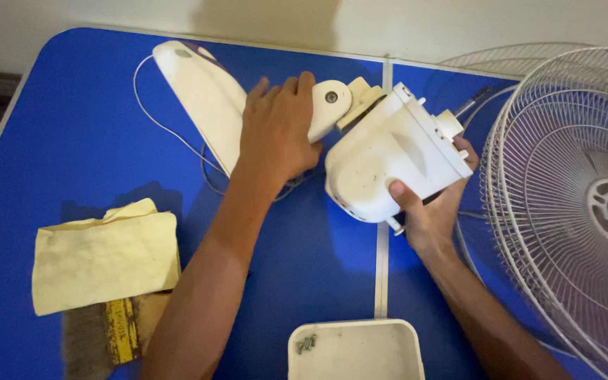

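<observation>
A white fan body lies on the blue table point(72, 141). Its motor housing point(388, 158) points toward the right, with a short shaft point(474, 100) sticking out at the far side. My right hand point(427, 211) grips the housing from below, thumb on its rear shell. My left hand point(279, 130) lies over the neck joint point(331, 102), pressing down where the cream stand arm point(202, 95) meets the housing. A thin white cord point(163, 127) loops from the arm across the table.
White wire fan grilles point(571, 190) fill the right side. A yellow cloth point(103, 257) lies at the left over a brush point(103, 334). A white tray point(357, 350) holding small screws point(307, 343) sits at the near edge.
</observation>
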